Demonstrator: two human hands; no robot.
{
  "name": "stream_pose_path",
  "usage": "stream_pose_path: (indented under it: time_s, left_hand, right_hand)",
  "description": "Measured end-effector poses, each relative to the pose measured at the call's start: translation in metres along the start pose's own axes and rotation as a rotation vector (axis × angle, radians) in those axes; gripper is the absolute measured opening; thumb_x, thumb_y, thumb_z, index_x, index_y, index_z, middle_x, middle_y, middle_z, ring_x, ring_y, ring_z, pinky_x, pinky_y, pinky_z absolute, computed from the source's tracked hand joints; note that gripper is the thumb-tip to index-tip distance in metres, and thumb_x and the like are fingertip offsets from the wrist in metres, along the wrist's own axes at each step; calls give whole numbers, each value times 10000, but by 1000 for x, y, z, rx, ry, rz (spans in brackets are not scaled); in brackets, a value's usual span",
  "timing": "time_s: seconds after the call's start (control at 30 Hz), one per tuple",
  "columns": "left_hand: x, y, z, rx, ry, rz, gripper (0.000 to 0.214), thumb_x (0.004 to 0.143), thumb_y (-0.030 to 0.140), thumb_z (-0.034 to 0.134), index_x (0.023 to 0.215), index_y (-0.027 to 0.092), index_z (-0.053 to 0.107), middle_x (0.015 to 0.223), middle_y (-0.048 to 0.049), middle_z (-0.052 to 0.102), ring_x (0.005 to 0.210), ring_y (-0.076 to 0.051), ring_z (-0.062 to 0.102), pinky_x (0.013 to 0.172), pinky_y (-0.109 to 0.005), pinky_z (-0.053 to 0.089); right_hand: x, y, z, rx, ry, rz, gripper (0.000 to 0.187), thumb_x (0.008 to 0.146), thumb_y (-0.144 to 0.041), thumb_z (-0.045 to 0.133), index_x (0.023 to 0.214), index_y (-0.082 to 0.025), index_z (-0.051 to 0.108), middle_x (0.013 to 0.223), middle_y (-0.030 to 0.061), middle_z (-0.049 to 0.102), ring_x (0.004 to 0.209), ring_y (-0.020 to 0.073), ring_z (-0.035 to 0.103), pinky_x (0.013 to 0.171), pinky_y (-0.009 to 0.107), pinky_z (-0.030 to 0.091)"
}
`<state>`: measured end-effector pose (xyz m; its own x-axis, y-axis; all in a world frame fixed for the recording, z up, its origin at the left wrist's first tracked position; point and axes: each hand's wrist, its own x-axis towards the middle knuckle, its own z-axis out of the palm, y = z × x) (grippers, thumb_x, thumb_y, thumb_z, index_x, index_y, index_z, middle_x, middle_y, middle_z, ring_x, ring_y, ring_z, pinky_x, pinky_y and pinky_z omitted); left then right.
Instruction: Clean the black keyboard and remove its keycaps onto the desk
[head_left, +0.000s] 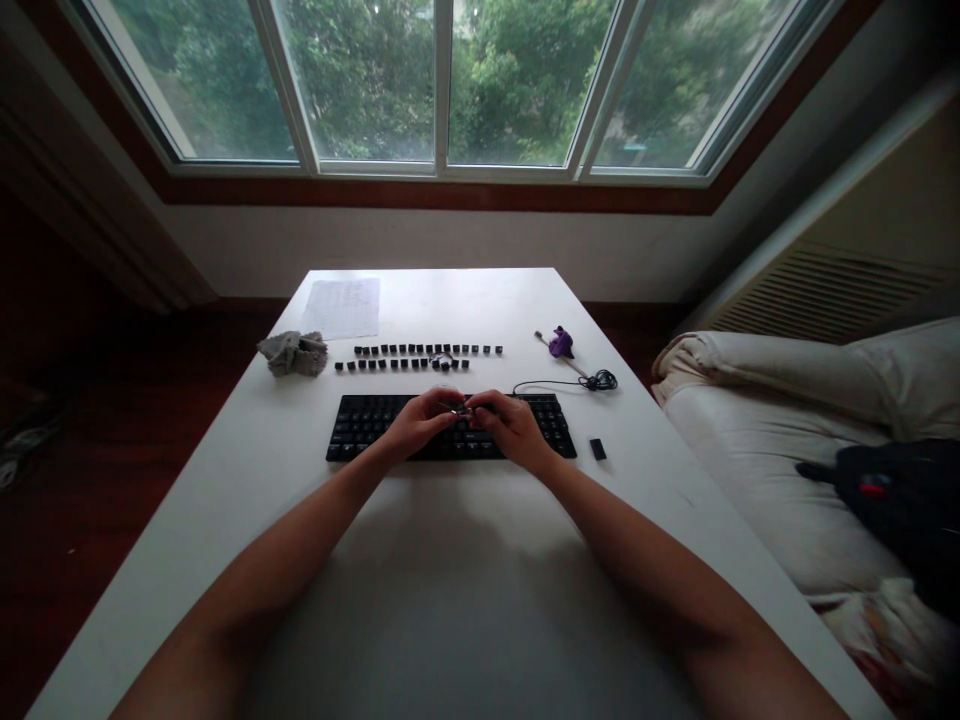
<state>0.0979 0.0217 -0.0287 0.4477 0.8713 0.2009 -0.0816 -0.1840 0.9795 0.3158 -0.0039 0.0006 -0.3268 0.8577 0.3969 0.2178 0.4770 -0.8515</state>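
A black keyboard [367,425] lies crosswise on the white table. My left hand [421,420] and my right hand [511,425] meet above its middle, fingertips pinched close together. Between them is a small, shiny, metallic-looking piece [460,411], too small and covered to name. Both hands are closed, and they hide part of the keys below. Behind the keyboard, loose black keycaps [405,364] stand in two rows. A thin pale loop [444,357] lies among the keycaps of the nearer row.
Right of the keyboard are a small black block [597,449], a coiled black cable [600,380] and a purple object [560,342] with a brush-like stick. A crumpled grey cloth [294,353] and a printed sheet [343,307] lie at the left. A pale sofa [757,440] stands at the right.
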Motion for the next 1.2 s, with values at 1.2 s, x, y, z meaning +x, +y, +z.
stream_pose_path:
  time_s: [1.2]
  left_hand:
    - [-5,1,8,-147,194,-159,352,752,368,820,1041,172,775,1048,-80,762,979,-228,700,984,-411,516]
  right_hand:
    - [3,14,-1,-422,-21,-14,280,952,-429,564,1148,-250,652,752,-17,623,612,139,543,631,249,404]
